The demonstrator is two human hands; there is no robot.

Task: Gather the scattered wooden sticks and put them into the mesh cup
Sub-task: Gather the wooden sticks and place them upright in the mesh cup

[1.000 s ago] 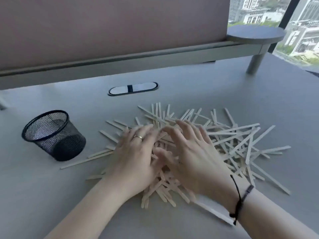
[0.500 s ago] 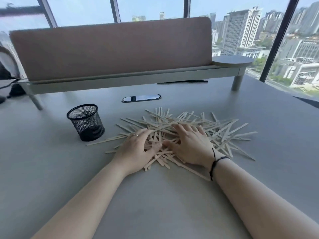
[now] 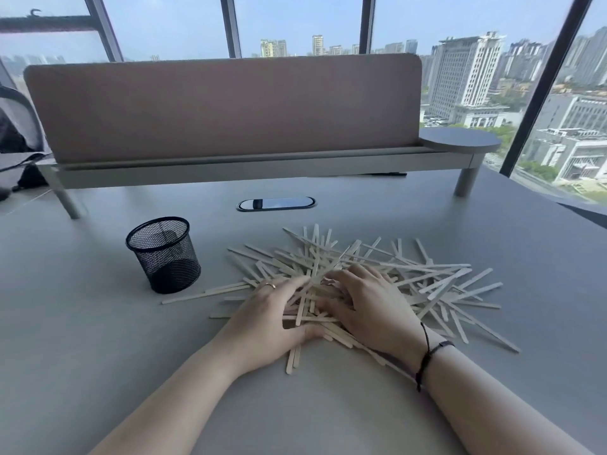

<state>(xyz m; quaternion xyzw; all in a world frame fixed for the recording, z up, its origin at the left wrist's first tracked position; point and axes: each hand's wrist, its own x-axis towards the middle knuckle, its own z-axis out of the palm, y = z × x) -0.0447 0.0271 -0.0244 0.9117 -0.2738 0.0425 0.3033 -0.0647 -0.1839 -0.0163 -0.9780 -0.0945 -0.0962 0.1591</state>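
**Hands bunching up the stick pile**

Compared with half a second back, both hands have curled in tighter and a few sticks now poke up between them. The left hand [image 3: 272, 318] has its fingers [image 3: 289, 287] bent around a clump of wooden sticks [image 3: 377, 274], and the right hand [image 3: 371, 307] is curled over the same clump from the other side, thumbs nearly meeting. The rest of the sticks lie fanned out across the grey desk [image 3: 98, 356], mostly to the right. The black mesh cup [image 3: 163, 254] stands upright just left of the pile, with one long stick ending near its base.
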